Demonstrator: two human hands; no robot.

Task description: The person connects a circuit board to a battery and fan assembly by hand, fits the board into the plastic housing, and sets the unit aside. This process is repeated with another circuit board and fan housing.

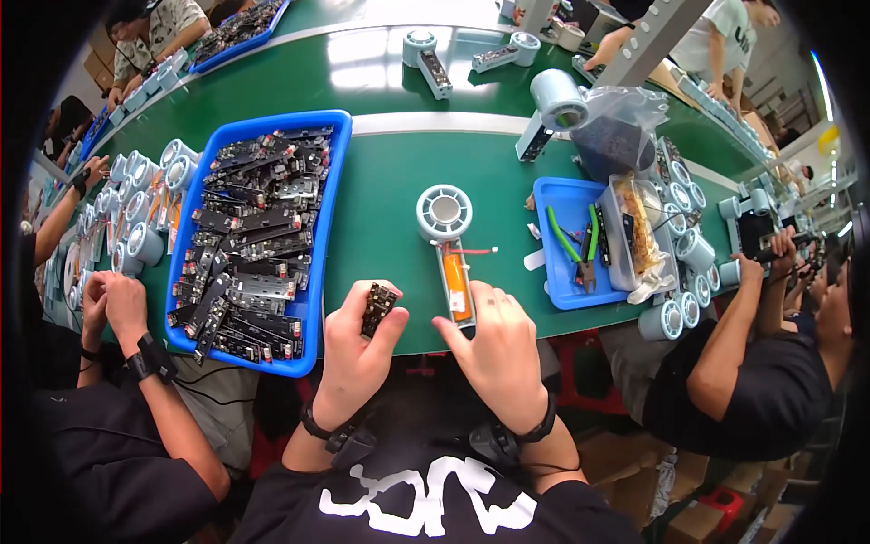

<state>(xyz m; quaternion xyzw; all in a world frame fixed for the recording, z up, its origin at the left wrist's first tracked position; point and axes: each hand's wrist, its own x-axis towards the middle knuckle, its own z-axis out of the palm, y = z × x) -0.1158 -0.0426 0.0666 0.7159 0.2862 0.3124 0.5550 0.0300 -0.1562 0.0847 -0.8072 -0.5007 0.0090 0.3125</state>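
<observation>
"What's closest in?"

"My black shirt, then the table's front edge just past my wrists."

"Any room?"

"Bare green table lies between the big blue bin on my left and the round-headed device before me; a narrower strip separates it from the small blue tray."

"How does it point?"

"Head away from me, ring facing up; the handle's long axis runs toward me, foot slightly right."

"Your hands?"

"My left is closed on a small circuit board, tilted right. My right is half-curled at the handle's foot, thumb apart; whether it grips, I can't tell."
</observation>
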